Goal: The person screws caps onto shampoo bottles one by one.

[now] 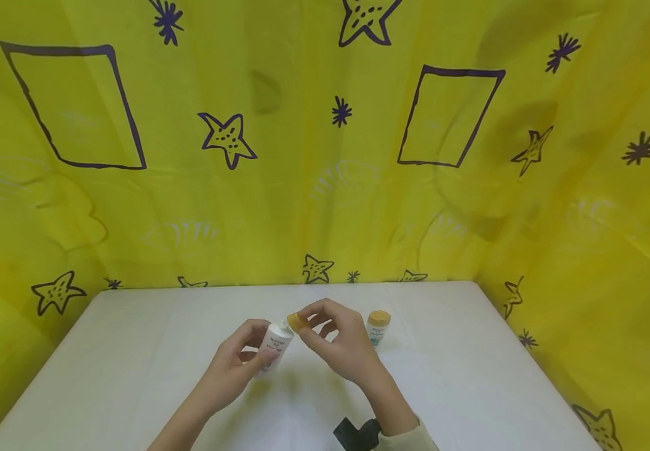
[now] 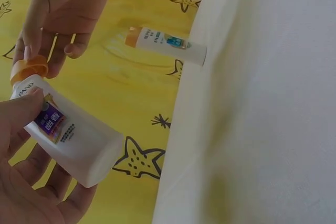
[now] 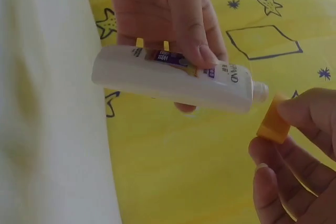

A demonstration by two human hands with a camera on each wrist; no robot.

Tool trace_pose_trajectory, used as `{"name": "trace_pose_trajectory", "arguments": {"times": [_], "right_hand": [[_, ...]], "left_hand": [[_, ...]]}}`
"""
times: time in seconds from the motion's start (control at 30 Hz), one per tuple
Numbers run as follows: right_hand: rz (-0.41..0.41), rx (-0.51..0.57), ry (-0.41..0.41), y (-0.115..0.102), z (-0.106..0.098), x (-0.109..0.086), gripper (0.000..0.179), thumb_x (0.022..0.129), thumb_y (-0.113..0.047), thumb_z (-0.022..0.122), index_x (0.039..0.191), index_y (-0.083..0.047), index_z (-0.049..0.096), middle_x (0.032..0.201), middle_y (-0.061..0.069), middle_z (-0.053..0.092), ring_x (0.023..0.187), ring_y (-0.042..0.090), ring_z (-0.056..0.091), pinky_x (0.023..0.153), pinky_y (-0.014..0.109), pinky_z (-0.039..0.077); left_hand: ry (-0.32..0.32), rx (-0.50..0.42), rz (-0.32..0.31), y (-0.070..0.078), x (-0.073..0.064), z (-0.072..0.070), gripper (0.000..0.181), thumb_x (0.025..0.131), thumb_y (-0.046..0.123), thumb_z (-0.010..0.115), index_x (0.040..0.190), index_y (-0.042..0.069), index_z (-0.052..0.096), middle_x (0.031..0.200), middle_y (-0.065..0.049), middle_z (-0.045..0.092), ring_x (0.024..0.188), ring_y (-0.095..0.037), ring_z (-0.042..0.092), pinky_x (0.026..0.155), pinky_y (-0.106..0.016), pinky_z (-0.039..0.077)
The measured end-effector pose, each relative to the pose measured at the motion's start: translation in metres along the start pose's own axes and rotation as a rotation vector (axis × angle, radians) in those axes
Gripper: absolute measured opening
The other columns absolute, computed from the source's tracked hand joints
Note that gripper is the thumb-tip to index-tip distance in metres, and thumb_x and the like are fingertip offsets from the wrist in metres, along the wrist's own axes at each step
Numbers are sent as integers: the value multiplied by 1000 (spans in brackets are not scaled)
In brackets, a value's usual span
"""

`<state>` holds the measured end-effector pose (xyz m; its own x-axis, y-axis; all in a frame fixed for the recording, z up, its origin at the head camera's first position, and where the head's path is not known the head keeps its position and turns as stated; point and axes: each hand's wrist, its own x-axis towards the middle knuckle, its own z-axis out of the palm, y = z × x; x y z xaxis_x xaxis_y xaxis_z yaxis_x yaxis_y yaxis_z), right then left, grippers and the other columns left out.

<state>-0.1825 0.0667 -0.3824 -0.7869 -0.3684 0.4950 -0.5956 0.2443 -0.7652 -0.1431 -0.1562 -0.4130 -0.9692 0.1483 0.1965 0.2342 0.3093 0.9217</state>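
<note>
My left hand (image 1: 237, 360) grips a white shampoo bottle (image 3: 173, 80) around its body, tilted above the white table. Its label has a purple patch, and the bare neck (image 3: 260, 91) shows in the right wrist view. My right hand (image 1: 341, 341) pinches an orange cap (image 3: 274, 120) between thumb and fingers, just off the bottle's mouth. In the left wrist view the cap overlaps the top of the bottle. A second white bottle (image 1: 377, 329) with an orange cap stands upright on the table, beyond my right hand.
The white table (image 1: 150, 351) reaches back to a yellow curtain (image 1: 296, 200) printed with stars and squares, which also hangs along both sides. A black wrist strap (image 1: 358, 434) sits at my right wrist, by a light sleeve (image 1: 409, 438).
</note>
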Motion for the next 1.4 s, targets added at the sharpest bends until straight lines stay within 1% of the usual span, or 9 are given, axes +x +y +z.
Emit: {"name": "trace_pose_trajectory", "arguments": {"times": [0.17, 0.3, 0.43, 0.63, 0.9, 1.07, 1.17, 1.23, 1.4], "right_hand": [[-63, -5, -49, -4, 2, -4, 19, 87, -5, 75, 103, -13, 70, 102, 0, 73, 87, 14, 67, 66, 27, 56], [-82, -17, -47, -3, 5, -3, 19, 85, 1, 74, 101, -6, 69, 100, 7, 73, 85, 19, 68, 63, 27, 56], [-94, -17, -66, 0, 6, -3, 18, 86, -2, 75, 102, -8, 69, 101, 5, 73, 86, 17, 68, 63, 27, 56], [-93, -12, -105, -1, 3, -4, 17, 90, -12, 74, 106, -17, 71, 108, -2, 72, 87, 11, 68, 66, 26, 57], [-79, 8, -156, -2, -3, -5, 32, 84, 3, 73, 112, -13, 74, 115, 1, 71, 88, 15, 71, 72, 26, 59], [-65, 10, -149, -3, -3, -6, 25, 84, -5, 78, 107, -13, 75, 116, 1, 71, 100, 16, 69, 75, 28, 59], [-68, 11, -129, -3, -2, -6, 18, 83, -14, 81, 99, -15, 74, 118, 0, 70, 109, 17, 66, 80, 30, 59], [-78, 8, -114, -2, 0, -6, 16, 82, -17, 83, 95, -16, 72, 119, 0, 70, 110, 19, 66, 82, 32, 59], [-101, 10, -85, -1, 3, -4, 18, 80, -11, 83, 88, -11, 68, 113, 7, 73, 104, 23, 69, 76, 36, 60]], "left_hand": [[-22, 67, 62, -1, -3, 2, 31, 92, 28, 72, 119, 20, 59, 104, 3, 67, 97, -16, 62, 84, -33, 55], [-51, 68, 99, -4, -4, 3, 30, 93, 28, 70, 121, 20, 59, 105, 3, 67, 96, -16, 62, 83, -32, 56], [-78, 59, 125, -5, -5, 4, 30, 95, 28, 68, 122, 20, 58, 107, 2, 67, 95, -18, 63, 82, -31, 56], [-54, 68, 163, -5, -6, 3, 28, 94, 26, 69, 121, 22, 60, 106, 5, 68, 93, -16, 63, 78, -30, 56], [-31, 82, 187, -6, -6, 2, 27, 94, 24, 70, 120, 22, 61, 109, 6, 69, 93, -15, 63, 77, -30, 57], [-35, 76, 160, -6, -8, 3, 28, 94, 25, 70, 120, 23, 61, 108, 6, 69, 93, -16, 64, 77, -30, 57], [-37, 84, 151, -5, -8, 4, 27, 93, 27, 71, 118, 26, 62, 107, 8, 68, 92, -16, 64, 77, -30, 56], [-39, 87, 154, -4, -8, 5, 26, 92, 27, 72, 117, 28, 62, 105, 10, 68, 92, -15, 64, 77, -30, 56], [-37, 102, 226, -3, -6, 7, 27, 93, 24, 71, 118, 28, 62, 106, 10, 68, 90, -16, 63, 75, -31, 56]]}}
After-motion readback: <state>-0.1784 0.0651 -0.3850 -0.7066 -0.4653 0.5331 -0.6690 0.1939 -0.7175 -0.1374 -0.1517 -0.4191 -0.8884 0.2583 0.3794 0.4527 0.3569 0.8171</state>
